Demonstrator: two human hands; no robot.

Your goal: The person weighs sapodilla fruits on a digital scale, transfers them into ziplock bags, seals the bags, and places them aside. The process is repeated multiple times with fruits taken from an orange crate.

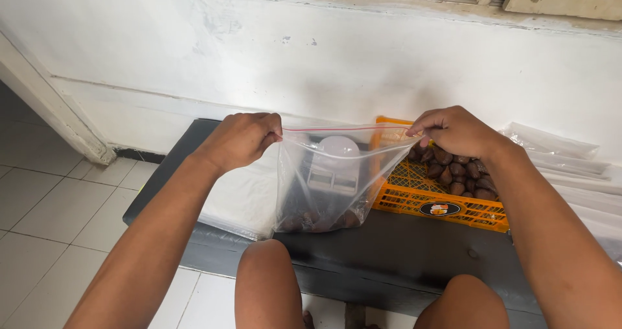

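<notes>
While left hand (241, 138) and right hand (457, 130) pinch zip bag (330, 180) corners | orange crate (440, 202) touching

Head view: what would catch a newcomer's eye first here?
A clear zip bag stretched between the left hand and right hand, each pinching a top corner, a few brown fruits at its bottom. Behind it on the right, an orange crate holds more brown fruits.

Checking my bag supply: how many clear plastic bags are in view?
At least 3: one held up between left hand and right hand, one flat behind it, a stack at right, its count unclear.
</notes>
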